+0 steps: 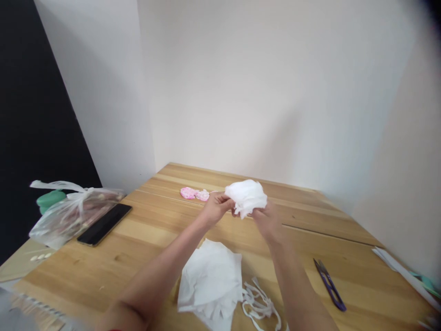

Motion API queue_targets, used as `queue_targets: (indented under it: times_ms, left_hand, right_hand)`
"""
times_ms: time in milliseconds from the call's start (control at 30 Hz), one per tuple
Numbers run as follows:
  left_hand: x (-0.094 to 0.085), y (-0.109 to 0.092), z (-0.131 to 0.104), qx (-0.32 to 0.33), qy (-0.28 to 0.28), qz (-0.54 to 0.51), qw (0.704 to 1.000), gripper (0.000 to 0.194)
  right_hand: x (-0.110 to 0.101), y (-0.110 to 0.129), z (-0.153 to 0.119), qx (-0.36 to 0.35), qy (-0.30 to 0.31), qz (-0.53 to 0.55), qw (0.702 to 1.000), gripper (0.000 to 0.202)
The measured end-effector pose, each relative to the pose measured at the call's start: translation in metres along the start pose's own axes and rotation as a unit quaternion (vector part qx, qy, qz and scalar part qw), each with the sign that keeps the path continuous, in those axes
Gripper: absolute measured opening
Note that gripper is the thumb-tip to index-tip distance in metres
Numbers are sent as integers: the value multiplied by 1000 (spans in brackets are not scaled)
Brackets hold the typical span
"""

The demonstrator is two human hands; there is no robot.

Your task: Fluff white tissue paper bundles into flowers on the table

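Observation:
A bunch of thin, ruffled white material [246,195], which could be tissue or soft cloth, is held up over the far middle of the table. My left hand [217,207] pinches its left edge, while my right hand [268,219] grips it from below on the right, fingers partly hidden. Between my forearms lies a stack of white sheets [212,280] with petal-like cut pieces on top. Thin white strips [260,303] lie in a tangle to the right of that stack. Beyond my left hand sit pink-and-white ruffled pieces [189,193].
Purple-handled thread snips [329,282] rest on the wooden table [151,248] at the right. At the left are a black phone [105,224] and a tied clear plastic bag [74,214]. White strips [403,271] lie along the right edge. Walls stand behind the table.

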State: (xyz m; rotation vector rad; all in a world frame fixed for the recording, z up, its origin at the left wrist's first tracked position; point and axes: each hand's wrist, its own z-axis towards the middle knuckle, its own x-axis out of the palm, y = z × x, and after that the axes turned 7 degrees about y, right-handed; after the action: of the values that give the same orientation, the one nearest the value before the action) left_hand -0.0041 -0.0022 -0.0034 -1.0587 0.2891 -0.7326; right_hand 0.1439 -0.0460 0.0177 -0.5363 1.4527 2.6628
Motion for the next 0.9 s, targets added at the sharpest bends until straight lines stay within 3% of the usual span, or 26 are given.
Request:
queue_targets:
  times_ms: [100,200,567,900]
  left_hand:
    - [-5,5,2,23,-76,-1,997,27]
    - [-10,10,5,29,-114,-25,993,25]
    - [-10,11,5,9,-142,-102,985,34]
    - [-8,11,3,-19,-112,-71,991,40]
  right_hand:
    - [-2,-6,3,0,-39,-12,999,23]
    - [-4,-9,3,20,-25,-4,999,32]
    - [-5,-13,2,56,-17,-66,996,38]
    - [-4,-5,2,15,-19,-78,997,20]
